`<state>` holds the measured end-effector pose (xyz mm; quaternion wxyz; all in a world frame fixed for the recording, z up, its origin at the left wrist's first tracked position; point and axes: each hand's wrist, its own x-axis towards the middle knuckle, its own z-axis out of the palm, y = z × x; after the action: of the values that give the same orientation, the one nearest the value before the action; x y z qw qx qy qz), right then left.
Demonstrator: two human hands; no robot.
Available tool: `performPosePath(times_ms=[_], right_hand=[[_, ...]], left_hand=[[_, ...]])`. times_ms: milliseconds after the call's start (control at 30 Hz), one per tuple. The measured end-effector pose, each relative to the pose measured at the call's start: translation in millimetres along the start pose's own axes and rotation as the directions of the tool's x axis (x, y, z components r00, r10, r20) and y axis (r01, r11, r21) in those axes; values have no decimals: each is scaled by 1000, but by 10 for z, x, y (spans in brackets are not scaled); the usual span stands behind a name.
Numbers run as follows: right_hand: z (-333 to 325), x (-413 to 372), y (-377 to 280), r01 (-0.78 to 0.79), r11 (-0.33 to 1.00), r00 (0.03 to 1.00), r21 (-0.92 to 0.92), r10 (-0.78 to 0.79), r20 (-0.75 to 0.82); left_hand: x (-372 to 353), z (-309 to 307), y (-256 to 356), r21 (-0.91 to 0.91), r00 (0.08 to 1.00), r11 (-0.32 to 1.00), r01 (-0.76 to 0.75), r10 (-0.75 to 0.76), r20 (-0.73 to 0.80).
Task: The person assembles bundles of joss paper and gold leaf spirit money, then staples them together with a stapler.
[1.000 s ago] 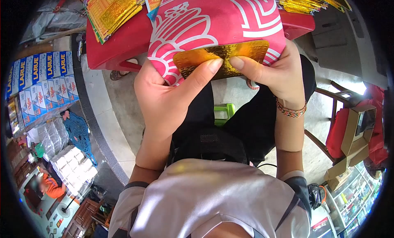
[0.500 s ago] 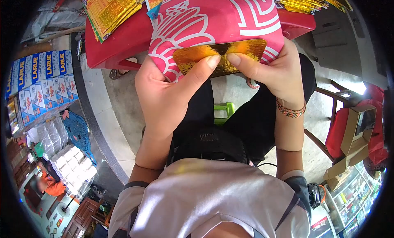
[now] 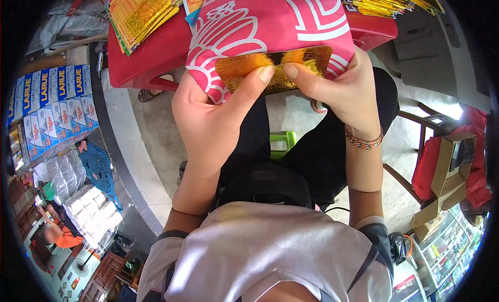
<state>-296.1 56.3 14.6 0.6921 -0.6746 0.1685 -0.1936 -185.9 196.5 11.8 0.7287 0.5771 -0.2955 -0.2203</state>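
Observation:
A shiny gold foil sheet lies against the near edge of a pink sheet with white flower and line patterns. My left hand grips the left side, its thumb pressed flat on the foil. On the right, my right hand grips likewise, with a braided bracelet at the wrist. The two thumb tips almost meet at the middle of the foil. My other fingers are hidden beneath the pink sheet.
Below the pink sheet stands a red table. Gold-printed papers lie at its left, more gold strips at its right. Beer cartons are stacked at left. A green stool and an opened cardboard box are nearby.
Both hands, the foil and the pink sheet have shifted slightly left. The thumbs stay pressed on the foil. A person in orange in the background has raised an arm.

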Motion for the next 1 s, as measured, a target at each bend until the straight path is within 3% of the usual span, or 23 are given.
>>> performPosePath(times_ms=[100, 233, 333, 367, 433, 467, 633, 700, 733, 767, 833, 867, 900, 967, 1000], right_hand=[[-51, 12, 3, -9, 995, 1000, 103, 9, 9], [-93, 5, -37, -93, 958, 989, 271, 58, 133], [106, 10, 7, -83, 919, 997, 385, 77, 32], [225, 24, 53, 15, 888, 1000, 460, -9, -15], [355, 15, 84, 87, 880, 995, 466, -55, -82], [351, 11, 64, 95, 897, 995, 431, -90, -33], [285, 26, -189, 204, 922, 978, 328, -176, -116], [126, 19, -451, 237, 927, 936, 291, -139, -322], [-8, 43, -598, 267, 938, 912, 223, -171, -373], [-164, 77, -761, 289, 944, 885, 157, -201, -421], [-381, 87, -1084, 440, 896, 762, -60, -408, -504], [-571, 172, -1201, 480, 624, 554, -616, -761, -339], [-778, 250, -1314, 341, 112, 373, -933, -928, 25], [-1124, 218, -1601, 304, 302, 407, -904, -899, -163], [-1112, 282, -1716, 305, 298, 408, -904, -899, -159]], left_hand=[[15, 3, 28, -53, 1000, 998, 23, -23, -5], [70, 1, 60, -134, 999, 991, 23, -28, -32], [64, 41, 80, -256, 994, 963, 81, -98, -55], [57, 63, 71, -267, 995, 962, 63, -81, -54], [22, 103, 53, -397, 985, 911, 110, -153, -77], [6, 76, 72, -436, 976, 882, 178, -215, -35], [51, 85, 132, -544, 966, 802, 247, -245, 78], [62, 108, 157, -755, 939, 576, 312, -310, 151], [74, 8, 82, -707, 942, 624, 333, -192, 275], [91, -26, 39, -711, 942, 620, 332, -179, 284], [118, -63, 14, -501, 951, 820, 277, -158, 267], [119, -60, 31, -380, 954, 887, 263, -179, 242], [114, -85, 19, -384, 953, 885, 263, -178, 244], [108, -170, -59, -214, 964, 951, 221, -180, 195], [105, -217, -111, -218, 965, 951, 220, -179, 193]])
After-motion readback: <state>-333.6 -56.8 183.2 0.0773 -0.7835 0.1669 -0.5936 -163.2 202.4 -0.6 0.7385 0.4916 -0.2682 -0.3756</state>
